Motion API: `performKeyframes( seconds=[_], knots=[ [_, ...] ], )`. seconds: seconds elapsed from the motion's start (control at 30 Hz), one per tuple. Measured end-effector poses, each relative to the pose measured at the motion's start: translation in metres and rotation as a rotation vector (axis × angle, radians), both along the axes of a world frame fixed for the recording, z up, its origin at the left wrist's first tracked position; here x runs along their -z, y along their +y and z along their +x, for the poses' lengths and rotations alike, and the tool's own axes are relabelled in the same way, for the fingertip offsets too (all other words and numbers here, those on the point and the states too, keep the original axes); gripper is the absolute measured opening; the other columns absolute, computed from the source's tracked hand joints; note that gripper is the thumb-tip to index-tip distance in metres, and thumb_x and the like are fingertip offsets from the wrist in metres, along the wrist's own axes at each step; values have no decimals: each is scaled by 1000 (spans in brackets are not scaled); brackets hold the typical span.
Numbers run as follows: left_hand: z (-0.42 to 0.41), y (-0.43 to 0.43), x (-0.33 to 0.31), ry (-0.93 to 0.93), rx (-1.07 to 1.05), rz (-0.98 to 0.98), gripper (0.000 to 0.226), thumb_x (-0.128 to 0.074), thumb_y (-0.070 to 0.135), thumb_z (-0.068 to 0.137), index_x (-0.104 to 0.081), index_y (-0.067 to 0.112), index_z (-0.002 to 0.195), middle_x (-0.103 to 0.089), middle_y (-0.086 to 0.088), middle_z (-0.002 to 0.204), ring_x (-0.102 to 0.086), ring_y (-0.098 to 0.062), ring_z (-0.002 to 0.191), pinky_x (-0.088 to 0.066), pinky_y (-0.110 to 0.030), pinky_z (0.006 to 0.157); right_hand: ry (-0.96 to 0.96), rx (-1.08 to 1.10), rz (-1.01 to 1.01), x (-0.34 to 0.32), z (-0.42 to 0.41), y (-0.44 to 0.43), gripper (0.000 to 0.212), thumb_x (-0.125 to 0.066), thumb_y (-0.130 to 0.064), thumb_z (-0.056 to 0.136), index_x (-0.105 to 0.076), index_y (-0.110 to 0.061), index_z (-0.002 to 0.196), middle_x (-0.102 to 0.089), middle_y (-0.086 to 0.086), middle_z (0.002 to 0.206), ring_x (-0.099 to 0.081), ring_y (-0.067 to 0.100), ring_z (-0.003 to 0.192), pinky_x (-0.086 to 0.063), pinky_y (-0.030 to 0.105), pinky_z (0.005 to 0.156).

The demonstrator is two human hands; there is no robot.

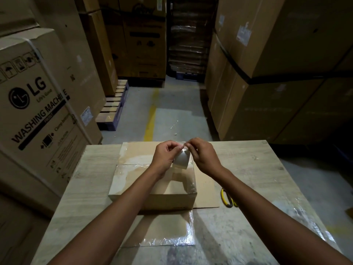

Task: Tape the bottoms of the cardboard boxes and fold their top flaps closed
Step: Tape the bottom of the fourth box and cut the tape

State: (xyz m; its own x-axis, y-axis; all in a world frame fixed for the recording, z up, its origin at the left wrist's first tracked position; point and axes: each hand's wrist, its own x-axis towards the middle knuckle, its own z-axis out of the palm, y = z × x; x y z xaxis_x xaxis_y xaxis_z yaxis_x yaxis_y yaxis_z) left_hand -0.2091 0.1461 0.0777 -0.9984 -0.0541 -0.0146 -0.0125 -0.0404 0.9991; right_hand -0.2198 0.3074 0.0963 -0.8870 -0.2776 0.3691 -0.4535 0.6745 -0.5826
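Note:
A small cardboard box stands on the wooden table, its upper face covered in shiny clear tape. Its flaps lie spread flat on the table around it. Above the box's far edge my left hand grips a roll of clear tape. My right hand pinches at the tape's loose end on top of the roll, fingertips close to those of the left hand. The roll hides part of the box's far edge.
Yellow-handled scissors lie on the table right of the box. A clear plastic sheet covers the near flap. Large stacked cartons wall both sides, with a pallet and a floor aisle beyond the table.

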Motion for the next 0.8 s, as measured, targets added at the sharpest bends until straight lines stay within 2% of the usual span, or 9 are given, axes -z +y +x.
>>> performKeyframes(
  seconds=[0.1, 0.2, 0.3, 0.4, 0.5, 0.6, 0.67, 0.73, 0.8],
  knots=[
    [1, 4, -1, 55, -85, -25, 13, -70, 11, 90, -67, 15, 78, -67, 2, 74, -60, -6, 71, -48, -20, 69, -66, 41, -108, -1, 7, -5, 29, -63, -36, 96, -70, -18, 117, -65, 4, 101, -62, 12, 86, -51, 28, 75],
    [4, 5, -4, 104, -107, -57, 14, -70, 10, 90, -64, 14, 78, -67, -3, 77, -60, -3, 68, -48, -18, 66, -105, 107, -187, 8, 9, -12, 11, -67, -32, 93, -70, -23, 99, -60, 0, 96, -59, 5, 81, -54, 31, 75],
    [7, 8, -4, 148, -115, -128, 11, -69, 14, 91, -63, 16, 83, -69, -3, 79, -62, -4, 68, -47, -17, 62, -241, 270, -407, 9, 12, -21, 13, -66, -27, 95, -66, -21, 84, -66, 0, 91, -63, 9, 81, -55, 42, 80],
    [9, 12, -1, 157, -168, -151, 10, -67, 17, 93, -57, 19, 93, -70, -8, 76, -63, -6, 59, -43, -16, 52, -359, 442, -590, 9, 17, -31, 15, -72, -30, 89, -66, -17, 88, -69, 0, 90, -65, 17, 87, -54, 36, 77],
    [8, 11, 7, 145, -207, -156, 14, -65, 18, 92, -55, 25, 98, -71, -10, 77, -65, -16, 61, -46, -21, 52, -696, 574, -799, 8, 20, -38, 36, -77, -39, 84, -59, -11, 96, -63, 5, 87, -63, 20, 71, -56, 36, 67],
    [9, 14, 15, 106, -264, -155, 12, -65, 19, 92, -57, 26, 97, -72, -9, 76, -68, -28, 70, -52, -31, 58, -1061, 483, -1047, 1, 25, -39, 35, -72, -37, 90, -62, -4, 97, -66, 15, 85, -64, 24, 65, -56, 32, 61],
    [10, 18, 16, 77, -291, -161, 6, -63, 19, 94, -58, 21, 97, -71, -8, 78, -67, -25, 70, -51, -24, 56, -1029, 482, -1083, 3, 23, -39, 27, -70, -27, 93, -63, -1, 97, -67, 16, 87, -67, 26, 69, -56, 29, 55],
    [11, 23, 16, 59, -314, -207, 6, -62, 22, 96, -60, 17, 97, -69, -4, 81, -64, -22, 72, -44, -15, 53, -920, 537, -1010, 11, 20, -38, 23, -68, -23, 94, -64, -1, 87, -67, 16, 82, -67, 26, 69, -56, 30, 55],
    [10, 28, 16, 62, -320, -338, 11, -61, 26, 97, -59, 15, 96, -67, 0, 85, -63, -19, 76, -43, -16, 55, -826, 565, -912, 20, 17, -35, 26, -68, -23, 93, -66, -3, 76, -69, 20, 77, -66, 28, 67, -57, 40, 62]
  ],
)
